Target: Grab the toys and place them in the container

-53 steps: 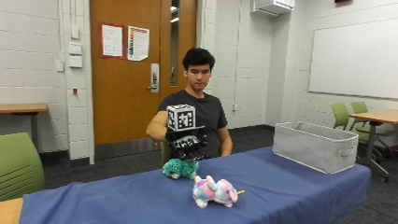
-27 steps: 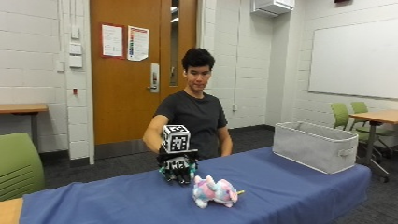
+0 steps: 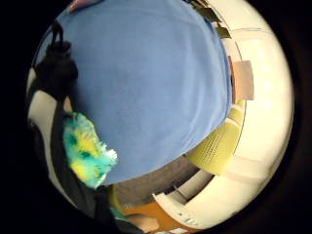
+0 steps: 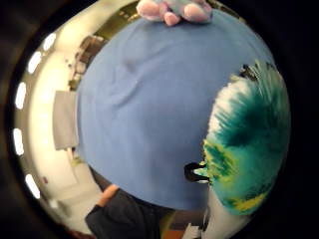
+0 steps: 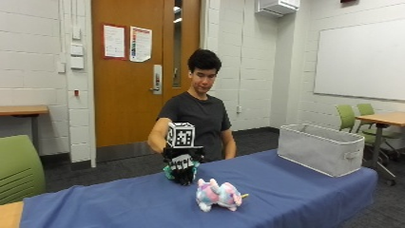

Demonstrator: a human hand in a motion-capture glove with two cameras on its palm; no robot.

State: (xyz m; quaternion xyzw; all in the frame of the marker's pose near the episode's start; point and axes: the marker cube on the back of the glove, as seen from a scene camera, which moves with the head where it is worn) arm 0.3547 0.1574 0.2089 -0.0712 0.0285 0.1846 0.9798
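A teal and yellow plush toy [image 5: 167,173] sits on the blue tablecloth [image 5: 297,194], mostly hidden behind my gloved right hand [image 5: 182,165]. The hand has come down on it with fingers pointing down and curled round the toy. In both palm views the teal toy [image 4: 249,144] [image 3: 87,156] lies right against the palm, with blue cloth beyond. A pink, blue and white plush toy [image 5: 218,194] [image 4: 174,10] lies on the cloth a little nearer the front edge, apart from the hand. The grey fabric container [image 5: 319,151] stands at the table's right end.
A person in a dark shirt stands behind the table. A green chair [image 5: 19,168] is at the left end, and green chairs with another table [image 5: 380,118] stand beyond the container. Bare blue cloth lies between the toys and the container.
My hand dropped from above the teal toy onto it and now covers it. The pink toy and the container have not moved.
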